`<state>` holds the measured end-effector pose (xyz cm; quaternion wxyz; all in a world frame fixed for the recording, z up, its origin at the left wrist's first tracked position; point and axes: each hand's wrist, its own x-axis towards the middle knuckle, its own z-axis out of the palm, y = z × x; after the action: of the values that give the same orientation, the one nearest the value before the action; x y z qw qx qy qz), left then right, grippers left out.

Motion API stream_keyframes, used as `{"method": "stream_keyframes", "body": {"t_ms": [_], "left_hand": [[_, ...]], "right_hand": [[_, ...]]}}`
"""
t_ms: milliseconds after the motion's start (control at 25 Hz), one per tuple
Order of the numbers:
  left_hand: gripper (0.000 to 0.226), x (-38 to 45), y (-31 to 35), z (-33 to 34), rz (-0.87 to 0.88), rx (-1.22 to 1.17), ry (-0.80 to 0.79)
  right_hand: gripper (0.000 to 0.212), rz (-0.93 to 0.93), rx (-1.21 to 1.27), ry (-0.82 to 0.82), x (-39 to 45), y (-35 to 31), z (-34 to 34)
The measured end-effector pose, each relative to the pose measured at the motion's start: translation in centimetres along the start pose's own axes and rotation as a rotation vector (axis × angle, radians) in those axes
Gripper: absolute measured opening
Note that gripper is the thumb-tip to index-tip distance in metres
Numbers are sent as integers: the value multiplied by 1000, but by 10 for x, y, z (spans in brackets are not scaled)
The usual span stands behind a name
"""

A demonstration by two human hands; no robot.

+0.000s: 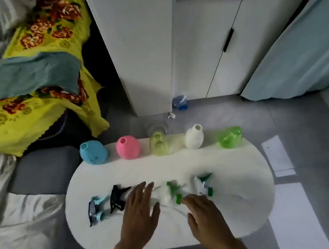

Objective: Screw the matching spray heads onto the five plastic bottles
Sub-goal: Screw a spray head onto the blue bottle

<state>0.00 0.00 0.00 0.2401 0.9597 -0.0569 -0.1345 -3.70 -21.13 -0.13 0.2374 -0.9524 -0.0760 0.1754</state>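
Along the far edge of the white oval table point(239, 207) stand several open bottles: blue point(93, 152), pink point(128, 147), clear yellow-green point(159, 146), white point(194, 136) and clear green point(230, 137). Spray heads lie in a row nearer me: a blue and black one point(96, 209), a black one point(117, 197), a white and green one point(171, 192) and a white one with green trim point(203, 185). My left hand point(139, 212) hovers flat, fingers apart, between the black and the white-green heads. My right hand point(204, 211) reaches with its fingertips at the green collar of the white-green head.
A white cabinet point(137, 46) stands behind the table, with a glass point(157, 127) on the floor at its foot. A sofa with a yellow flowered cloth point(38, 76) lies to the left. A blue wrapper point(180, 102) and grey floor tiles are beyond.
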Motion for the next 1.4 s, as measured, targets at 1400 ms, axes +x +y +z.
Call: {"method": "stream_keyframes", "body": {"t_ms": [1400], "left_hand": [[60,-14,-237,30,91,330,45]], "right_hand": [[40,-575,-220,274,-7,-26,164]]}}
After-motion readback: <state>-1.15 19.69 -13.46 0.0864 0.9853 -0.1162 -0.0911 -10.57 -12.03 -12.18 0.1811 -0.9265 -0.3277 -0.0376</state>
